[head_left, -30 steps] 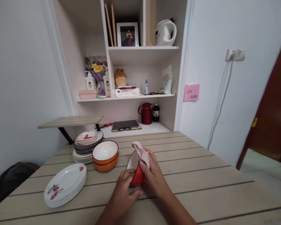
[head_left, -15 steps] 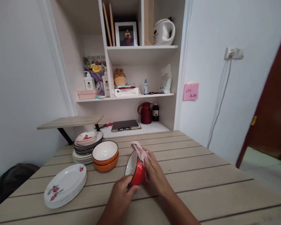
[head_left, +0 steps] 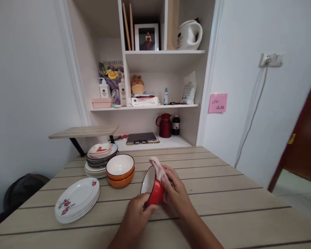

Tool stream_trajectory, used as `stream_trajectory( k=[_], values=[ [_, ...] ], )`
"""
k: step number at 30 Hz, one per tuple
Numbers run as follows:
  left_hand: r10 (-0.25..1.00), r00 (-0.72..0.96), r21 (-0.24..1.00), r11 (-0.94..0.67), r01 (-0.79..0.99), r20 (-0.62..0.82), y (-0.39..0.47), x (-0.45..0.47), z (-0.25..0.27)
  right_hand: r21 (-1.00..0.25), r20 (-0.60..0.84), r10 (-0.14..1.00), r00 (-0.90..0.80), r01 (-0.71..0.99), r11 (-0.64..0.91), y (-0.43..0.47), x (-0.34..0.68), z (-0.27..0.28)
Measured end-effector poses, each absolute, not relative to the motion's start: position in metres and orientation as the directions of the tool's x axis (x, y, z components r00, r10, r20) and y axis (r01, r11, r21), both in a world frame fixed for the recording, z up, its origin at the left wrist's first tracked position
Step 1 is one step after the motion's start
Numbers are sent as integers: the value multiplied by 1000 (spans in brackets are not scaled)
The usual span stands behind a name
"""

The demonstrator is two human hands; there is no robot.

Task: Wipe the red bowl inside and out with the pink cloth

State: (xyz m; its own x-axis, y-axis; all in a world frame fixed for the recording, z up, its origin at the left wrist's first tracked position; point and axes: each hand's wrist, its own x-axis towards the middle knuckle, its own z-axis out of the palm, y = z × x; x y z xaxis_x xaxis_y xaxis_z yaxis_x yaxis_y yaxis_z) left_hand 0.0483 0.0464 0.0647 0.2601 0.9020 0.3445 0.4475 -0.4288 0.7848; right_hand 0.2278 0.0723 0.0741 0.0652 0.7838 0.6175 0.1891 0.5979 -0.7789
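A red bowl (head_left: 157,194) with a white inside is tipped on its side, its opening turned to the left. My left hand (head_left: 138,211) grips the near part of its rim, thumb at the edge. A pale pink cloth (head_left: 157,168) is bunched in my right hand (head_left: 176,188), which presses it against the bowl's red outer wall. One end of the cloth sticks up past the rim. To the left stand two stacked orange bowls (head_left: 120,171) with white insides.
A stack of white flowered plates (head_left: 77,199) lies front left on the wooden table (head_left: 223,207). Behind it is a pile of dark-rimmed and white dishes (head_left: 102,159), near a small raised shelf (head_left: 84,132). A red jug (head_left: 165,125) stands in the wall shelving at the back.
The whole view has shifted slightly, so things appear further right. My right hand and the cloth have moved a little over the bowl's outer side; my left hand keeps its grip.
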Motion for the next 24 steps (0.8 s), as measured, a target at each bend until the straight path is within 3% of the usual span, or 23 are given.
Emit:
stream_trajectory(
  k=[8, 15, 20, 24],
  values=[
    [903, 281, 778, -424, 464, 325, 45, 49, 64, -819, 561, 820, 112, 221, 530, 68, 226, 79],
    [907, 257, 760, -419, 497, 333, 46, 51, 65, -729, 666, 741, 84, 282, 624, 61, 223, 81],
    [893, 234, 733, -450, 510, 385, 45, 52, 62, -777, 612, 783, 111, 267, 570, 68, 225, 79],
    [810, 306, 692, -586, 420, 501, 48, 47, 55, -782, 609, 787, 99, 243, 575, 70, 227, 79]
  ],
)
